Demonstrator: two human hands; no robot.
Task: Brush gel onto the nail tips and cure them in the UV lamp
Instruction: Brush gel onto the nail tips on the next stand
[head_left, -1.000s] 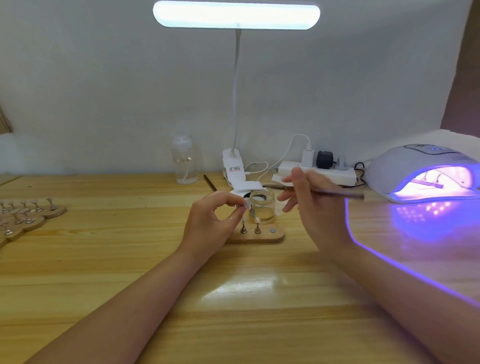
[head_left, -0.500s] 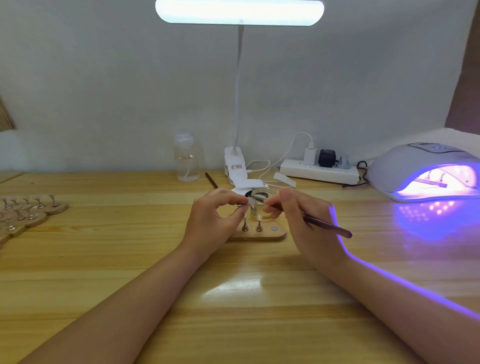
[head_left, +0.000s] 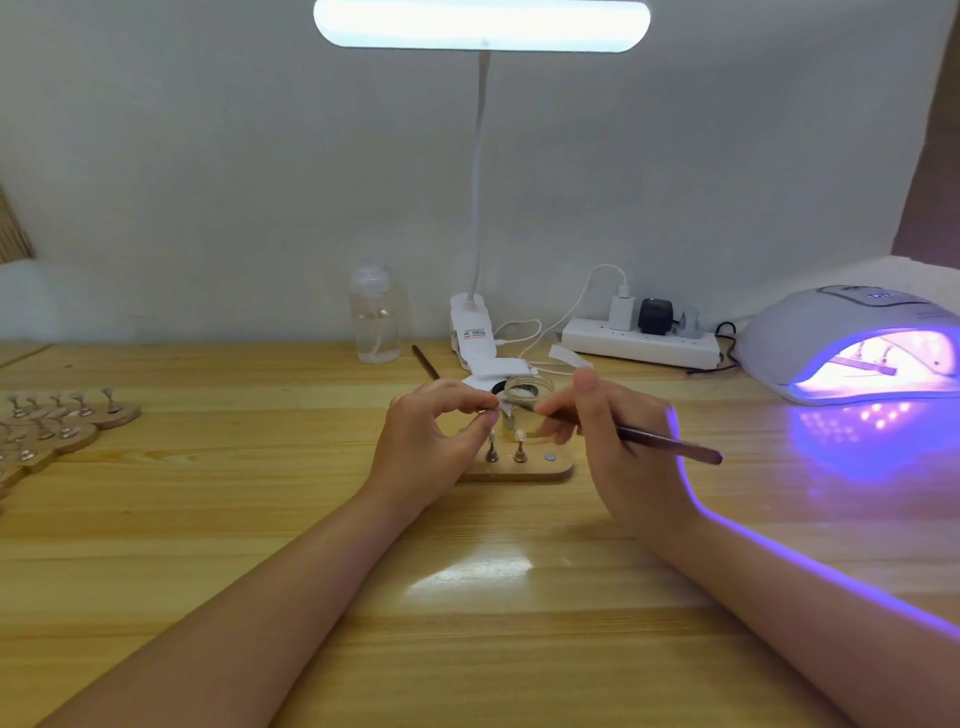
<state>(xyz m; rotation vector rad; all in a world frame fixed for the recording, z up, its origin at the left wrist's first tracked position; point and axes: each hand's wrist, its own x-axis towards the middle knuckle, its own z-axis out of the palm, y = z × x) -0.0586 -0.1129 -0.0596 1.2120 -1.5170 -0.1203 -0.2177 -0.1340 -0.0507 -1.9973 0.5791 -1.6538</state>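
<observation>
From the head view, both forearms reached in over the wooden desk (head_left: 260, 509) and met at its middle. The left hand (head_left: 431, 441) had its thumb and forefinger curled together, pinching a small nail tip (head_left: 503, 408) on its stand, held just above the wooden holder (head_left: 524, 470). The right hand (head_left: 618, 436) gripped the brush (head_left: 660, 439) like a pen, fingers curled round the dark handle, the bristle end pointing left and meeting the pinched tip, though the contact itself was too small to make out. On the holder, right below the hands, two more tips stood upright on little metal pegs (head_left: 506, 451), with a grey disc beside them. Just behind sat a small open glass jar (head_left: 529, 397) with something white inside, close to the fingertips of both hands. Off to the right, well apart from the hands, the UV lamp (head_left: 841, 343) glowed violet, with a bar of stands visible inside its mouth and purple light spilling over the desk and along the right forearm. At the left edge lay a cluster of wooden holders (head_left: 57, 426) carrying more pegs. Along the back wall stood a clear bottle (head_left: 375, 317), the clip base of a white desk light (head_left: 480, 23) whose bar shone overhead, and a white power strip (head_left: 641, 343) with plugs in it. A second brush (head_left: 426, 361) lay near the clip.
</observation>
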